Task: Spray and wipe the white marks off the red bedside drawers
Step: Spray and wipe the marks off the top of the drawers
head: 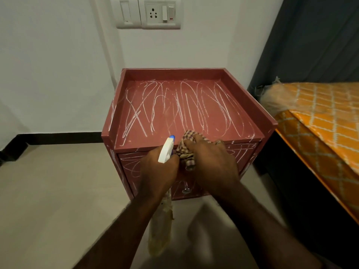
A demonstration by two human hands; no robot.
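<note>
All white marks (174, 105) left uncleared on drawers (250, 98); at six o'clock, sprayer (166, 150) clamped in left grip (158, 171), cloth (187, 137) in right grip (211, 162).

A white switch plate (148, 13) with a socket sits at the top centre of the frame. A bed (320, 121) under an orange patterned cover fills the right, with a dark curtain (310, 39) above it.

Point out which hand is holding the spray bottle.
The left hand: it grips the spray bottle, white head with a blue nozzle pointing toward the top of the red drawers. The right hand holds a checked cloth instead.
</note>
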